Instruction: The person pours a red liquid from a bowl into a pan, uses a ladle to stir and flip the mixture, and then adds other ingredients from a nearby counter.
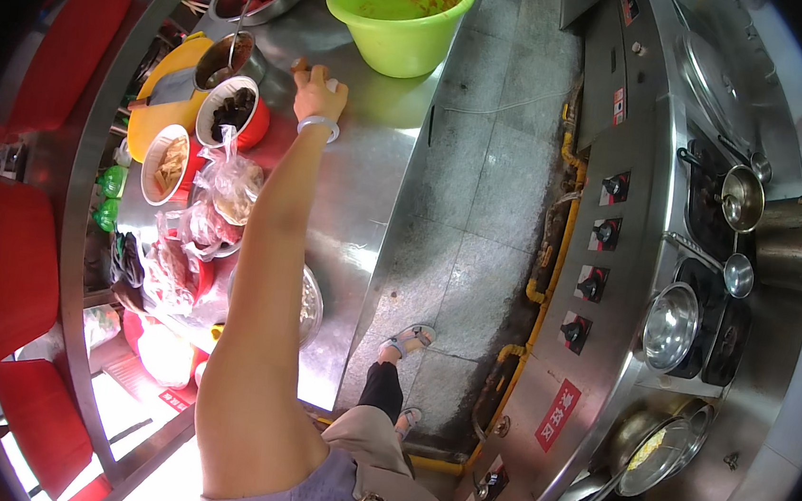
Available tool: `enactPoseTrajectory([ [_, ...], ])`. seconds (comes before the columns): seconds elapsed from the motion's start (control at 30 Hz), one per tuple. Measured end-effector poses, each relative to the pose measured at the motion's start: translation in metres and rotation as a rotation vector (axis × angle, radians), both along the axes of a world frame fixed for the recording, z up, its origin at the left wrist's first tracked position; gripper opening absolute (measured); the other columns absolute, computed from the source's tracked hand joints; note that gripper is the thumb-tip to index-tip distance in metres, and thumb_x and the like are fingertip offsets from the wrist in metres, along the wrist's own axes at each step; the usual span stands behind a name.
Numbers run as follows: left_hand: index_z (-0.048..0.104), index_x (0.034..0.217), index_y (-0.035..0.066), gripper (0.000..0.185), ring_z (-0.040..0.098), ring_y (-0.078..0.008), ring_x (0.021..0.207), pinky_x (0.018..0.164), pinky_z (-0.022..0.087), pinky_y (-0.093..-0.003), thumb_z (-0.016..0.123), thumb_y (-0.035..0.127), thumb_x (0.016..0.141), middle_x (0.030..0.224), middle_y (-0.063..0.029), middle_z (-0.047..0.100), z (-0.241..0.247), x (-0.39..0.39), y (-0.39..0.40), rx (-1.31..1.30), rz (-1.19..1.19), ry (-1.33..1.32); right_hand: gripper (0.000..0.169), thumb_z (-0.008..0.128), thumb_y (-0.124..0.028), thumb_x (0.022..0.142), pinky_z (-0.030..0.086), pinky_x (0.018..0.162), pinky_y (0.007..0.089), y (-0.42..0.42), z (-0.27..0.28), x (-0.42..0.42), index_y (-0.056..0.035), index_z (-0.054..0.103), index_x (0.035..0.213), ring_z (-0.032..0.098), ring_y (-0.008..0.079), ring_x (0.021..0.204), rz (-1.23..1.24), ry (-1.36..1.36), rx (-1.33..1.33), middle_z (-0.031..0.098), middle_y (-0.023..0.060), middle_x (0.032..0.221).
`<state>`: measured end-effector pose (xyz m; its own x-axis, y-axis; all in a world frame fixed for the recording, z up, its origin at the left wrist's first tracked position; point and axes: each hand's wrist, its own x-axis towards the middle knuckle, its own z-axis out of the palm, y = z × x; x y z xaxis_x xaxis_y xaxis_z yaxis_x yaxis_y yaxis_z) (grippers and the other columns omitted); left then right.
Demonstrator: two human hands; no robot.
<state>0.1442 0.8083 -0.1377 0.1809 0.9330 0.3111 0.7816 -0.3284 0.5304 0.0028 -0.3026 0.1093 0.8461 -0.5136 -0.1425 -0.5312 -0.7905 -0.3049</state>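
My left hand [319,93], with a pale bangle [319,127] at the wrist, reaches out over the steel worktop [357,175]. Its fingers are bent, and a small whitish patch shows between thumb and fingers; whether it is a held thing cannot be told. Beside the hand stand a steel pot [250,58] with a ladle and a red bowl [258,123] of dark food. A green plastic basin [391,35] with reddish smears is to its upper right. Farther up, a steel bowl [279,7] holds tomatoes. My right hand is out of view.
A yellow cutting board [161,133] bears a cleaver [172,87]. Nearer are a red bowl of pale strips [171,164], bagged food [231,185] and a steel bowl [311,307] partly behind my arm. Across the tiled aisle [479,171], a stove carries steel pans and a stockpot [788,245].
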Motion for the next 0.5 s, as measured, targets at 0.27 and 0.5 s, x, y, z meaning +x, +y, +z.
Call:
enactPoseTrajectory([
  [0.27, 0.053, 0.114, 0.019, 0.046, 0.047, -0.0380, 0.111, 0.084, 0.048, -0.0477, 0.064, 0.035, 0.073, 0.115, -0.0165, 0.051, 0.012, -0.006, 0.097, 0.077, 0.250, 0.229, 0.047, 0.055, 0.008, 0.077, 0.040, 0.046, 0.0268, 0.092, 0.027, 0.034, -0.0055, 0.057, 0.123, 0.050, 0.0130, 0.057, -0.311, 0.130, 0.190, 0.060, 0.0066, 0.088],
  [0.5, 0.058, 0.114, 0.020, 0.043, 0.059, -0.0395, 0.101, 0.086, 0.050, -0.0438, 0.065, 0.032, 0.074, 0.121, -0.0181, 0.049, -0.016, 0.007, 0.069, -0.146, 0.084, 0.242, 0.045, 0.056, 0.006, 0.077, 0.042, 0.050, 0.0276, 0.092, 0.019, 0.019, -0.0042, 0.058, 0.121, 0.051, 0.0147, 0.061, -0.282, 0.058, 0.082, 0.061, 0.0077, 0.087],
])
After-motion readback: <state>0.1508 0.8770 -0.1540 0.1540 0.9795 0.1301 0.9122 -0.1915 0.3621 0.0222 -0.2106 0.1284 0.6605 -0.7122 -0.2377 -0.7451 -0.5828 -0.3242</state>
